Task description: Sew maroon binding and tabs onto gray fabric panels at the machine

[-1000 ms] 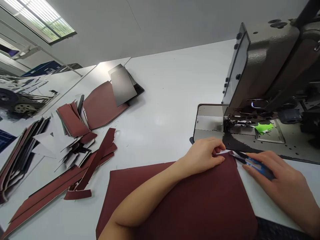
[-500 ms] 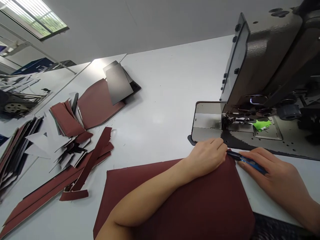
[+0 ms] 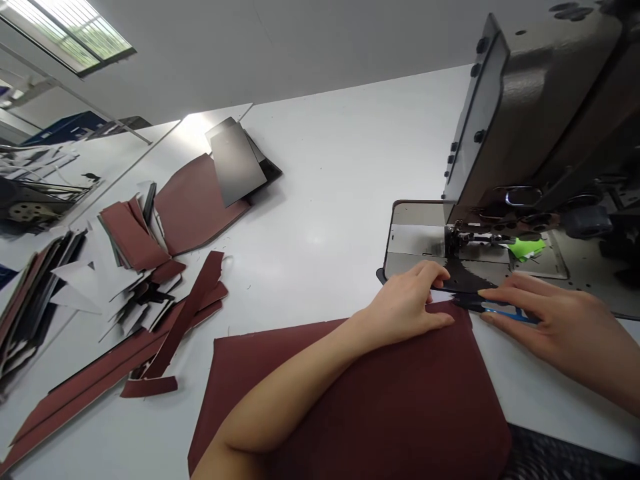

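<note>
One white tabletop (image 3: 315, 267) spreads across the view. Rising at its right, a dark-grey sewing machine (image 3: 545, 100) stands in the way on the far side. Nearest the wearer lies a maroon sheet (image 3: 400, 400), its far right corner just beside the machine. Well apart at left lie maroon strips (image 3: 183, 323) and grey plates (image 3: 235, 163). The left hand (image 3: 407, 300) rests on the sheet's far edge; whether it pinches, I cannot tell. The right hand (image 3: 565, 313) grasps blue-handled snips (image 3: 510, 313), tips at that corner. A green scrap (image 3: 527, 249) lies under the machine.
</note>
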The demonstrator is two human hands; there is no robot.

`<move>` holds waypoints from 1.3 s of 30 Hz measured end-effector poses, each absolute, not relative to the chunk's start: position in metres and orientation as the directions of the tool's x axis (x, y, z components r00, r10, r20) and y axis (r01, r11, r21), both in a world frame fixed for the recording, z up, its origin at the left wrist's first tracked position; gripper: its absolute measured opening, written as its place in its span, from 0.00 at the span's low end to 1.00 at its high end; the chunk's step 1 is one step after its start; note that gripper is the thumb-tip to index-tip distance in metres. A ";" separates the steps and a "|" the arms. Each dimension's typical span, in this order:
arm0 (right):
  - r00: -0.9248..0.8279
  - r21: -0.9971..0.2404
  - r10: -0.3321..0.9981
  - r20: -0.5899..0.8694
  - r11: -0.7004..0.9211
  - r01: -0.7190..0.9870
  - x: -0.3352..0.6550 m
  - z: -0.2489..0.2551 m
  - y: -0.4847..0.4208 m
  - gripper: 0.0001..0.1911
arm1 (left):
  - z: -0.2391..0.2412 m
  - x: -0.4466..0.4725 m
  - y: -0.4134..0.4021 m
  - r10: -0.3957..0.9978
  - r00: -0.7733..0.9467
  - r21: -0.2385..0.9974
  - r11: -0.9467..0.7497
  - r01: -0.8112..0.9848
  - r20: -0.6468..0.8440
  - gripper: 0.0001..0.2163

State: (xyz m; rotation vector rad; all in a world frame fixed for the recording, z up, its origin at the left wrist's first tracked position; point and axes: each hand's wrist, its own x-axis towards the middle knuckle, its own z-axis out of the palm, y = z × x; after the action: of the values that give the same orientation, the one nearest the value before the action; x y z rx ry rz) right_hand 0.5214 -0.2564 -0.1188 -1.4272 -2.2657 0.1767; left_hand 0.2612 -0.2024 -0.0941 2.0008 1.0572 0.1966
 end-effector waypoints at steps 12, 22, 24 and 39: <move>-0.198 -0.612 0.978 0.072 0.200 0.765 0.515 -0.111 -0.241 0.20 | -0.096 0.262 -0.203 0.771 0.605 0.772 -0.260 0.580 -0.196 0.30; -0.332 -0.392 0.939 0.092 0.341 0.854 0.531 -0.113 -0.250 0.21 | -0.104 0.270 -0.205 0.721 0.687 0.557 -0.534 0.636 -0.094 0.08; -0.349 -0.405 0.935 0.064 0.344 0.847 0.525 -0.109 -0.242 0.21 | -0.107 0.274 -0.208 0.711 0.698 0.487 -0.582 0.651 -0.084 0.09; -0.364 -0.551 0.930 -0.047 0.280 0.786 0.511 -0.098 -0.246 0.21 | -0.069 0.233 -0.178 0.614 0.689 0.717 -0.272 0.642 -0.384 0.10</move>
State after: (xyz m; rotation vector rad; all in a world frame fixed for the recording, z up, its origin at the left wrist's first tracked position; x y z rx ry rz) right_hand 0.5109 -0.2462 -0.0980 -1.5719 -2.2685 0.7229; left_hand 0.2333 -0.1783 -0.0689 1.9652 0.9709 -0.0377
